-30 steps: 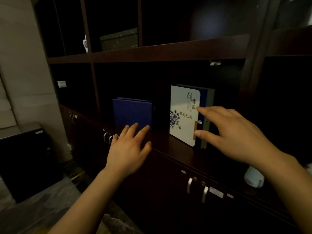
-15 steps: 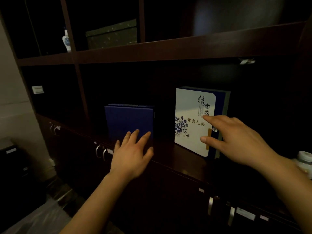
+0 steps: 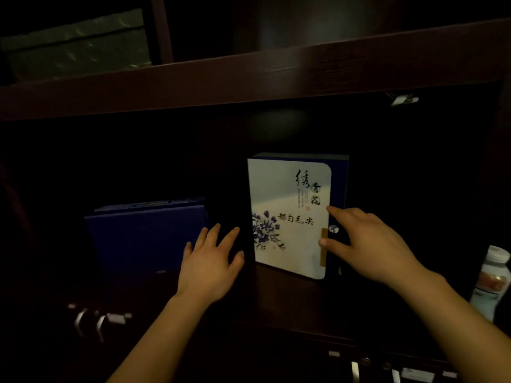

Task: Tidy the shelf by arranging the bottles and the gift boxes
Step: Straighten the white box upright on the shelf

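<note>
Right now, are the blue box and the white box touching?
Apart. The head view shows a plain dark gap between the blue box and the white box, with the left hand in front of that gap.

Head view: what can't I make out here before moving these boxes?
All in the head view.
White bottle: cut off by the right frame edge, label blurred.
Plain blue box: near corner hidden behind the left hand.
Floral gift box: right side covered by the right hand; contact unclear.
Green box above: too dark for detail.

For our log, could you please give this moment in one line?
right hand touches white gift box; left hand open beside blue box; bottle far right
</note>
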